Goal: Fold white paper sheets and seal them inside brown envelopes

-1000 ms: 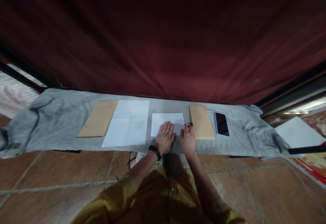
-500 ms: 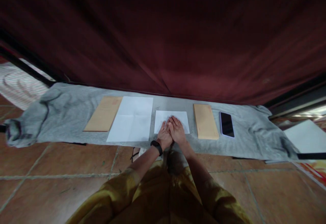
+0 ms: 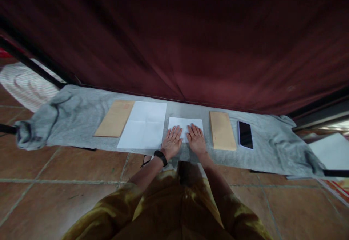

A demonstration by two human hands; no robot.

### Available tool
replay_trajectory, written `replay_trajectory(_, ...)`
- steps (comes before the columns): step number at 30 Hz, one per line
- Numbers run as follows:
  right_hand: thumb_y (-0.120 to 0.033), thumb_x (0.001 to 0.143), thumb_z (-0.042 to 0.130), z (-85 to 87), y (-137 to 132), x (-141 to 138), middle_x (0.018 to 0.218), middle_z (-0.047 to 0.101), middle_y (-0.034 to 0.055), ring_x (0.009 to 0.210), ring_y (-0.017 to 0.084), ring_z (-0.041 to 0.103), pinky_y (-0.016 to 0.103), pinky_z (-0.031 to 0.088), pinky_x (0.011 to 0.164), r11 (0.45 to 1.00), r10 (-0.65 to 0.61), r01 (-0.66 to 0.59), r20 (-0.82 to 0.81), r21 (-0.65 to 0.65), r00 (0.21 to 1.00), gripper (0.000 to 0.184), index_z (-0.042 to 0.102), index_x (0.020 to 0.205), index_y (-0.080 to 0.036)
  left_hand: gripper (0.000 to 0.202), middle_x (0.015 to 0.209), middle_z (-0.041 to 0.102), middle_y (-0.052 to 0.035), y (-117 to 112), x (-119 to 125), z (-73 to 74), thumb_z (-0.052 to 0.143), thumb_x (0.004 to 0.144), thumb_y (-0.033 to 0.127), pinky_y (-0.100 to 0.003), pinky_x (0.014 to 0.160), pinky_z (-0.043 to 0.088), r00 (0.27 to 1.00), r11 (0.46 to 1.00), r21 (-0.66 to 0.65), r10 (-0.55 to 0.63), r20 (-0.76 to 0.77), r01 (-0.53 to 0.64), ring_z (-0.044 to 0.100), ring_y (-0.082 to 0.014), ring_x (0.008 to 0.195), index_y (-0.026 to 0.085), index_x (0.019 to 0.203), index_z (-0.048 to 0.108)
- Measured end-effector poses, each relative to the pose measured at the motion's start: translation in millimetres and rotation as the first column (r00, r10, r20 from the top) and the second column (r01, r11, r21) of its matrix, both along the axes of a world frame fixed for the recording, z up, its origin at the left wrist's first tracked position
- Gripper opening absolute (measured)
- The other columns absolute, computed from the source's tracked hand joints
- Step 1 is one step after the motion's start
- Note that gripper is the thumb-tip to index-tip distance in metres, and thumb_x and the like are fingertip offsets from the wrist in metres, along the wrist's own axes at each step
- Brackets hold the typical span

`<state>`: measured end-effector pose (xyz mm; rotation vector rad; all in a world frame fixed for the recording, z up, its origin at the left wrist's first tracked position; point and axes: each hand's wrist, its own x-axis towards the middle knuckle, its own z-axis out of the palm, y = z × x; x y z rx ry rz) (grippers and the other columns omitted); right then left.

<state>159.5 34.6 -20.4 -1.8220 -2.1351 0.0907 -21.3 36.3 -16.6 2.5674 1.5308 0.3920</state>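
Observation:
A small white sheet of paper (image 3: 185, 122), perhaps folded, lies in front of me on a grey cloth. My left hand (image 3: 171, 143), with a black band on its wrist, rests flat on the paper's left part, fingers spread. On the right part lies my right hand (image 3: 196, 140), palm down and fingers apart. Neither hand holds anything. Just left of my left hand is a larger white sheet (image 3: 144, 125) with crease lines. A brown envelope or stack of envelopes (image 3: 223, 131) lies right of my right hand.
Another stack of brown envelopes (image 3: 114, 118) lies beyond the large sheet. A phone (image 3: 245, 135) with a purple edge sits at the right. The grey cloth (image 3: 73, 123) covers a narrow surface. A dark red curtain (image 3: 174, 51) hangs along the far edge; tiled floor (image 3: 68, 196) shows below.
My hands were together, one over the other, at the middle of the small paper. They have moved apart to its left and right sides. The view has shifted slightly.

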Motion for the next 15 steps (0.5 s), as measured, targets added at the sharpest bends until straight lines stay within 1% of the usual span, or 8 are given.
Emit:
replay_trajectory(3, -0.035, 0.106, 0.037, -0.2, -3, 7, 0.159, 0.041, 0.0111, 0.148, 0.025, 0.035, 0.047, 0.027, 0.121, 1.000, -0.018, 0.018, 0.028, 0.006, 0.999, 0.049, 0.044, 0.152, -0.019, 0.058, 0.164, 0.030, -0.0115, -2, -5, -0.4, 0.035, 0.103, 0.032, -0.049, 0.126, 0.020, 1.000, 1.000, 0.006, 0.017, 0.012, -0.017, 0.020, -0.0252, 0.154, 0.016, 0.158, 0.029)
replay_trajectory(9, -0.035, 0.106, 0.038, -2.0, -10, 21, 0.158, 0.042, 0.0119, 0.147, 0.025, 0.037, 0.047, 0.029, 0.120, 0.997, -0.067, 0.066, 0.050, 0.027, 0.996, 0.050, 0.044, 0.152, -0.017, 0.059, 0.163, 0.032, -0.0170, -7, -12, 0.2, 0.034, 0.103, 0.032, -0.046, 0.125, 0.024, 0.997, 0.997, -0.014, 0.070, 0.013, -0.069, 0.023, -0.0261, 0.154, 0.007, 0.156, 0.032)
replay_trajectory(12, -0.035, 0.106, 0.038, -2.5, -12, 24, 0.157, 0.044, 0.0128, 0.146, 0.025, 0.038, 0.048, 0.030, 0.119, 0.996, -0.082, 0.081, 0.038, 0.035, 0.996, 0.050, 0.043, 0.152, -0.016, 0.059, 0.162, 0.033, -0.0174, -8, -14, 1.1, 0.034, 0.102, 0.033, -0.048, 0.125, 0.024, 0.994, 0.994, -0.021, 0.111, 0.018, -0.110, 0.025, -0.0272, 0.153, 0.007, 0.156, 0.032)
replay_trajectory(15, -0.036, 0.106, 0.037, -2.7, -13, 24, 0.157, 0.044, 0.0129, 0.147, 0.025, 0.037, 0.047, 0.030, 0.119, 0.996, -0.084, 0.083, 0.023, 0.038, 0.996, 0.051, 0.043, 0.152, -0.016, 0.059, 0.162, 0.034, -0.0165, -2, -7, 3.7, 0.033, 0.103, 0.033, -0.049, 0.124, 0.025, 0.992, 0.992, -0.009, 0.125, 0.028, -0.125, 0.024, -0.0271, 0.153, 0.009, 0.156, 0.032)
